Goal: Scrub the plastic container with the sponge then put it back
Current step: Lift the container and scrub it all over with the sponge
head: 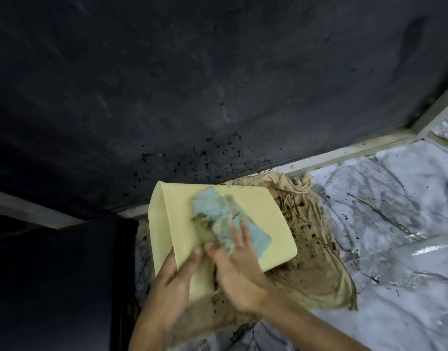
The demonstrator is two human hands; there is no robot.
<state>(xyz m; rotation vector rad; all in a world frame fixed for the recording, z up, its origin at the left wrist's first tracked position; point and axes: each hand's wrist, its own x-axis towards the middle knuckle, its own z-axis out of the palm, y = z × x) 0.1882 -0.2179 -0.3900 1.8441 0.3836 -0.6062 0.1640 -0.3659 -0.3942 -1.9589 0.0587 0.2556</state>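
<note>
A pale yellow plastic container (pixel 256 206) is tilted over a stained beige cloth, one broad flat side facing up. My left hand (pixel 172 277) grips its near left edge, thumb on top. My right hand (pixel 239 272) presses a worn, frayed light-blue sponge (pixel 219 211) flat against that upper side. The sponge is blurred and dirty with brown specks at its left edge. My right fingers cover the sponge's near end.
The stained beige cloth (pixel 316 269) lies on a white marble-patterned surface (pixel 395 203) spattered with dark specks. A dark wall (pixel 192 84) rises behind, with a pale ledge (pixel 344 153) at its foot. A dark block (pixel 66 287) stands at the left.
</note>
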